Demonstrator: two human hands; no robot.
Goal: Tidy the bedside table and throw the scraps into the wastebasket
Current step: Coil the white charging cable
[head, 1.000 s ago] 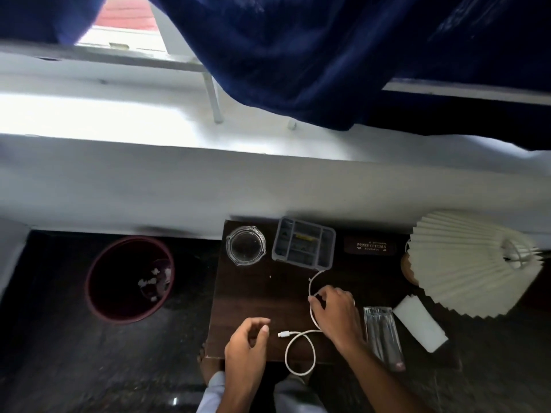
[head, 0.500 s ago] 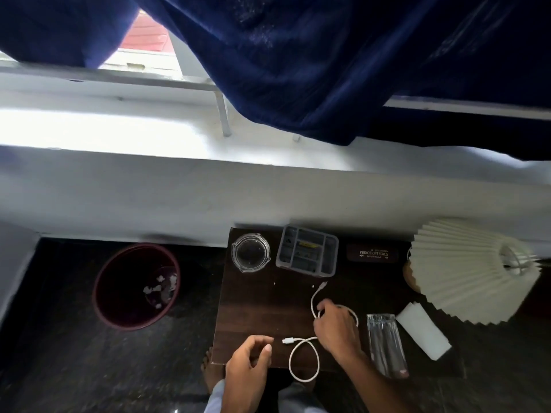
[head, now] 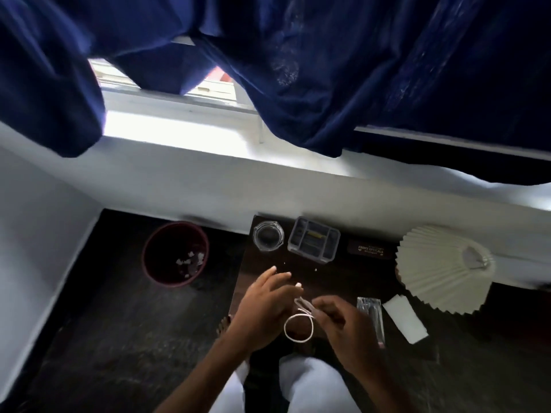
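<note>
Both hands sit low over the near edge of the desk [head: 334, 275]: my right hand [head: 343, 323] pinches the white cable [head: 299, 327] where it crosses itself, and the loop hangs just to that hand's left. My left hand [head: 265, 305] lies beside it with fingers stretched forward and relaxed, the cable's plug just off their tips, though I cannot tell if they touch. Beyond my left hand sit a glass dish [head: 267, 235] and a compartment box [head: 313, 239], and well off to its left, on the floor, stands the wastebasket [head: 161, 248] with scraps [head: 190, 260] inside.
</note>
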